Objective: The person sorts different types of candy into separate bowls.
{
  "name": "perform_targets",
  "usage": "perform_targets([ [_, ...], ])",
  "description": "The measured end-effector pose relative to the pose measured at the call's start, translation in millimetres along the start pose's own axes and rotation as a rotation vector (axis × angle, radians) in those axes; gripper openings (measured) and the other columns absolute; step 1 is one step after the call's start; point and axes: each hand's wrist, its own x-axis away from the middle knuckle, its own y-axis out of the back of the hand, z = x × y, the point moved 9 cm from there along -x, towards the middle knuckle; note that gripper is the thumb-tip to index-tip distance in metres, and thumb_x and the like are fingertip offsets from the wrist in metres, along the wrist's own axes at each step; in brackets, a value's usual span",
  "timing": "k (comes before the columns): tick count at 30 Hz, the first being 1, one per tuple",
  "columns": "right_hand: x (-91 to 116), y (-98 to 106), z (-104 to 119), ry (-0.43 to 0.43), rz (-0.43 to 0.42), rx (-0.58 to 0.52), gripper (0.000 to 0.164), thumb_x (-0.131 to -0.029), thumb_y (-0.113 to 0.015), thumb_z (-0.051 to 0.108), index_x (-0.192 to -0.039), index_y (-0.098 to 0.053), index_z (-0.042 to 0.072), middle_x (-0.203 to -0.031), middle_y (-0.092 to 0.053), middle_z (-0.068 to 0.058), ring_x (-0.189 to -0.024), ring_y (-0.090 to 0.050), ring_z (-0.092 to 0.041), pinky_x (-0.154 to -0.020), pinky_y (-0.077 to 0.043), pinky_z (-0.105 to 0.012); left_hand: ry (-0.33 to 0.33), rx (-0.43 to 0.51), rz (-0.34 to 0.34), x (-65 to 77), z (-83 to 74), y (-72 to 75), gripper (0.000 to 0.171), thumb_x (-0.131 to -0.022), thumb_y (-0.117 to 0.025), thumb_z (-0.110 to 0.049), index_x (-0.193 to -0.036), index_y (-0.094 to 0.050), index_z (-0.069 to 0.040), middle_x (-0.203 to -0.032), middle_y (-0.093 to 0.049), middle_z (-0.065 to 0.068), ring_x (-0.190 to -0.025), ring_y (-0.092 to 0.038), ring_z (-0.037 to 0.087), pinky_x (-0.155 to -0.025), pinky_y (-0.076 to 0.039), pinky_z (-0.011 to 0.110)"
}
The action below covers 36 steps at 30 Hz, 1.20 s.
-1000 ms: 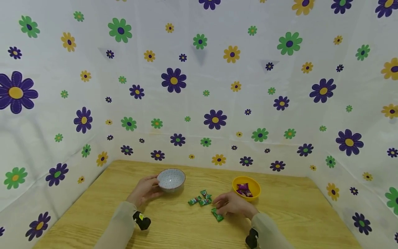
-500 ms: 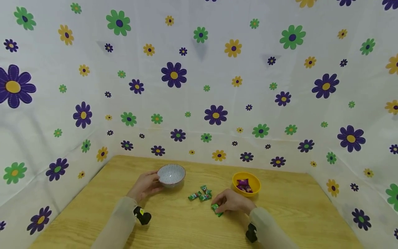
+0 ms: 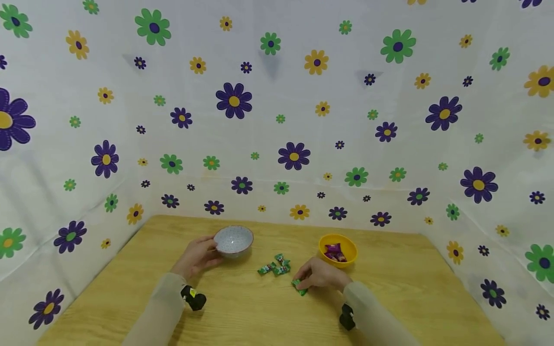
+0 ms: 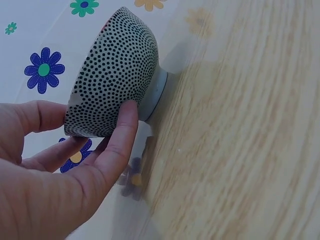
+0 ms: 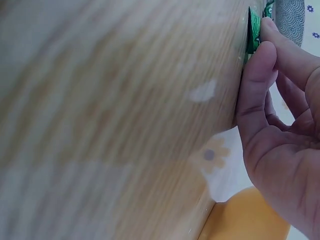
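My left hand (image 3: 200, 257) grips the side of a speckled ceramic bowl (image 3: 233, 241) standing at the back left of the table. In the left wrist view the thumb is at the rim of the dotted bowl (image 4: 112, 75) and the fingertips lie along its lower side. Right of centre, my right hand (image 3: 323, 274) pinches a green-wrapped candy (image 3: 298, 288) between thumb and fingers. The right wrist view has that candy (image 5: 254, 31) low at the tabletop, partly covered by the fingertips. Several more green-wrapped candies (image 3: 281, 270) lie grouped between the two hands.
A yellow bowl (image 3: 354, 254) with several purple-wrapped candies (image 3: 333, 248) stands just behind my right hand. The wooden table (image 3: 259, 317) ends at a white sheet (image 3: 268, 139) printed with flowers, at the back and both sides.
My right hand's fingers have closed down on the nearest green-wrapped candy. The left hand stays at the speckled bowl. The head view has tilted and shifted slightly.
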Motion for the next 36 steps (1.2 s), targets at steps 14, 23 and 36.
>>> perform_targets([
  [14,-2.9,-2.5,2.0,-0.002,0.008,-0.045,0.008,-0.086,-0.074,0.009,-0.092,-0.076,0.005,-0.079,-0.072,0.000,-0.064,-0.058,-0.007,-0.060,-0.052,-0.021,-0.026,-0.043,0.006,4.7,-6.0,-0.2,0.060,-0.101,-0.039,-0.008,-0.155,-0.016,0.003,-0.152,-0.028,0.032,-0.120,-0.052,0.036,-0.095,-0.053,0.047],
  [23,-1.1,1.5,-2.8,-0.025,-0.006,-0.077,0.010,-0.088,-0.073,0.013,-0.094,-0.076,0.006,-0.079,-0.070,0.002,-0.063,-0.052,-0.008,-0.058,-0.045,-0.021,-0.032,-0.025,0.027,4.6,-8.9,-6.1,0.058,-0.101,-0.038,-0.007,-0.154,-0.016,0.004,-0.149,-0.029,0.034,-0.123,-0.051,0.039,-0.096,-0.052,0.046],
  [36,-10.1,5.6,-6.3,-0.012,-0.123,-0.261,0.026,-0.089,-0.072,0.023,-0.105,-0.073,0.002,-0.082,-0.065,0.001,-0.068,-0.052,-0.011,-0.061,-0.044,-0.023,-0.032,-0.027,0.023,1.9,-8.8,-3.7,0.057,-0.101,-0.040,-0.007,-0.154,-0.021,0.003,-0.149,-0.032,0.032,-0.127,-0.049,0.041,-0.097,-0.051,0.048],
])
